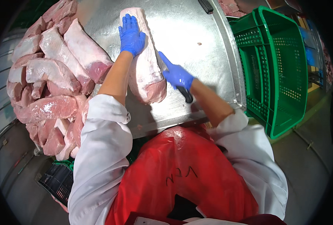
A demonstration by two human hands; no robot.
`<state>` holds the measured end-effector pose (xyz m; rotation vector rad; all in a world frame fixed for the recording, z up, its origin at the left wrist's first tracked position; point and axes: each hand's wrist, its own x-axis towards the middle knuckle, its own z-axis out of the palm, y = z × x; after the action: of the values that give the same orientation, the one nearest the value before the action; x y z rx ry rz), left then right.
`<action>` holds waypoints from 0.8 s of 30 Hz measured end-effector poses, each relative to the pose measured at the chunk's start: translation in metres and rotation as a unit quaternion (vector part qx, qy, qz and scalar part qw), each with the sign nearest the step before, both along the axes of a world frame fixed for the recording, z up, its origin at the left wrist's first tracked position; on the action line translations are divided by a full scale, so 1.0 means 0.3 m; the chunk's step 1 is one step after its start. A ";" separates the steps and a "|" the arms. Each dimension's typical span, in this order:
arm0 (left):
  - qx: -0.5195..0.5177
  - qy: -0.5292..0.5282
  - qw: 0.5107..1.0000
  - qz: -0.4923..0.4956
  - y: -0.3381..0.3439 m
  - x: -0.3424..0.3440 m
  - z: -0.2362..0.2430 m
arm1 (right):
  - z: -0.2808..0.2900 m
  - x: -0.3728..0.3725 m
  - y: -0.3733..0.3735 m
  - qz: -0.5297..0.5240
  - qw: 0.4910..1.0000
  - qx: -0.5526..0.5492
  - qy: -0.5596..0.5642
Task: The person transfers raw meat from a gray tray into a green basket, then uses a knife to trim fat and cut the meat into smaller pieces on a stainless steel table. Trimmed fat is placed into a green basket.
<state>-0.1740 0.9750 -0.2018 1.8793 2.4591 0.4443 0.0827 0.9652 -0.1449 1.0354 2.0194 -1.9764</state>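
Observation:
A long pale pork loin (146, 63) with a fat-covered surface lies lengthwise on the metal table, its pink cut end toward me. My left hand (132, 37), in a blue glove, rests flat on the far part of the loin with its fingers stretched out. Close by the loin's right side, my gloved right hand (177, 75) is closed around a knife, its index finger extended forward. The knife's black handle (185, 95) sticks out below that hand; its blade is mostly hidden or lost against the shiny metal.
Several cuts of meat (56, 75) are heaped along the table's left side. Green perforated crates (271, 75) stand beyond the raised right edge of the metal table (207, 60). A black object (205, 6) lies at the far edge. Below left sits a dark crate (57, 180).

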 end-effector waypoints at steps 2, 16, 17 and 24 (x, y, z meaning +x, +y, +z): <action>0.065 -0.075 0.995 -0.028 -0.050 -0.004 0.003 | 0.044 0.030 -0.050 0.015 0.998 -0.023 -0.049; 0.037 -0.115 0.990 0.079 -0.485 0.323 0.089 | 0.037 0.187 -0.184 0.067 0.997 -0.021 -0.038; 0.038 -0.115 0.990 0.078 -0.485 0.309 0.076 | 0.052 0.240 -0.218 0.090 0.995 0.000 -0.049; -0.179 -0.034 0.973 0.140 -0.347 0.105 0.190 | 0.227 0.635 -0.354 0.272 0.953 0.107 -0.077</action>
<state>-0.1424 0.8709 -0.1448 1.3681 2.5523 0.0553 0.2733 0.8591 -0.0769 0.5507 2.1619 -1.3810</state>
